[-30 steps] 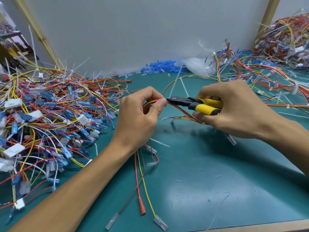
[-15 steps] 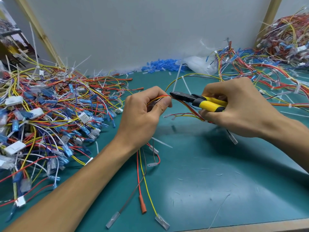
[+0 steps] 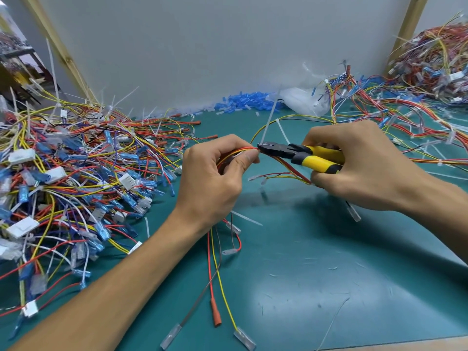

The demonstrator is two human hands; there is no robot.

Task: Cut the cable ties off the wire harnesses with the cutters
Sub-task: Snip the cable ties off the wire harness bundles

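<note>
- A harness (image 3: 238, 151) is pinched between the thumb and curled fingers of the left hand (image 3: 215, 178).
- The cutters (image 3: 301, 154) are gripped by the right hand (image 3: 362, 168), fingers wrapped round the yellow handles.
- The cutter tips are set against a white tie (image 3: 267, 125) on the harness, beside the left thumb.
- More harnesses are heaped left (image 3: 63, 173) and right (image 3: 417, 97) on the green mat (image 3: 329, 274).

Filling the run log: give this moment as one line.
left hand: pinches wire harness | right hand: grips cutters | cutters: tip at cable tie
</note>
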